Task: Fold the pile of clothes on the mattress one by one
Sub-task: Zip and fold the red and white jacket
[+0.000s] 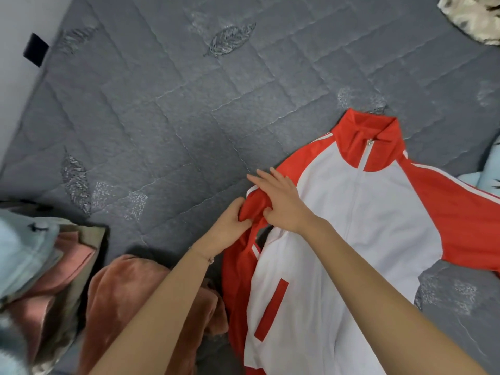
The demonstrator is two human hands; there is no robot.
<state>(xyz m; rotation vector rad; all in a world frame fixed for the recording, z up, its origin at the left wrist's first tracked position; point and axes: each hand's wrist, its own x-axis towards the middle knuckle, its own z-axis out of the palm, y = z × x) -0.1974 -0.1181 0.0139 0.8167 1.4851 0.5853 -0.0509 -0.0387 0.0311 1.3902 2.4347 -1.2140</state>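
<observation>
**user_a:** what's happening with the jacket right now?

**user_b:** the red-and-white jacket (351, 226) is lying front-up on the grey quilted mattress (162, 104), toward the right side, zipped to the collar (370, 131), which is pointing away from the person. Both hands are sitting at the jacket's shoulder nearest the middle of the mattress. The left hand (230, 226) is gripping a bunched fold of the red sleeve (254, 204), with its fingers curling into the cloth. The right hand (281, 201) is lying on the same shoulder with its 4 fingers straight and spread, reaching past the edge of the fabric, and the thumb is pressing against that same red fold.

**user_a:** and the other sleeve? the rest of the clothes?

**user_b:** the other sleeve (460, 212) is running out flat and off the right edge. The pile (40, 266) is sitting at the lower left, well apart from the jacket. I'm making out light blue, pink and beige layers, but it's blurry down there, so that's probably 3 pieces, not sure. A rust-coloured plush garment (130, 293) is lying between the pile and the jacket, under the left forearm. A floral fabric (476, 17) is poking in at the top right corner.
</observation>
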